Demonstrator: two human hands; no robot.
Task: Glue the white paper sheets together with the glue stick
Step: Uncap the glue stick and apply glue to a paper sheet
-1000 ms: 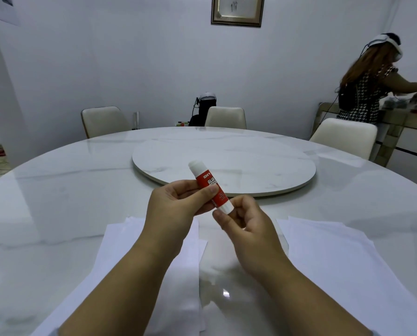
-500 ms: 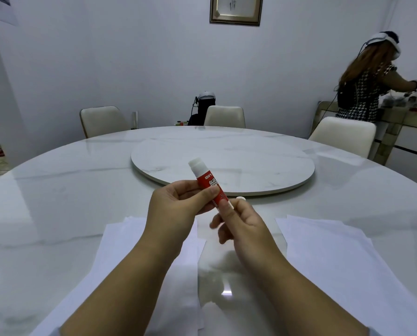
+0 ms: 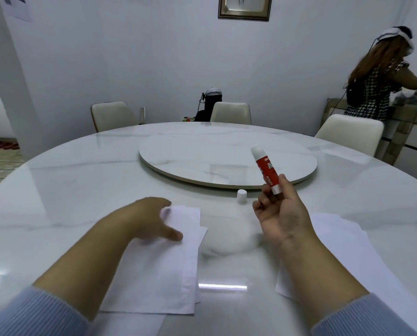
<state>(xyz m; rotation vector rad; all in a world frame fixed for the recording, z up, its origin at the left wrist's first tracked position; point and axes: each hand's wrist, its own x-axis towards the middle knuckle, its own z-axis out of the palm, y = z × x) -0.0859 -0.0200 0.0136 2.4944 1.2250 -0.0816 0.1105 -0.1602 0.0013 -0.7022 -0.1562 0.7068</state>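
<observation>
Glue stick [image 3: 266, 170] sits upright but tilted in the person's right hand [image 3: 281, 215], pinched near its lower end between thumb and curled fingers, raised above the marble table [image 3: 64, 190] with its white tip pointing up and away over the turntable [image 3: 202, 151]. Its small white cap [image 3: 241, 195] stands on the table by itself — just in front of the turntable's near edge, between the two hands and apart from both. The left hand [image 3: 149, 220] lies over the far end of the left stack of white paper sheets [image 3: 159, 270], fingers loosely spread and gripping nothing, the thumb resting on the top sheet; whether the fingertips lift a corner cannot be told through the blur. A second stack of white sheets [image 3: 343, 253] lies flat on the right, beneath the right forearm. Light blue sleeves show at both wrists. Beyond the table stand three pale chairs, and a person [image 3: 374, 88] in a checked top stands at a sideboard on the far right.
</observation>
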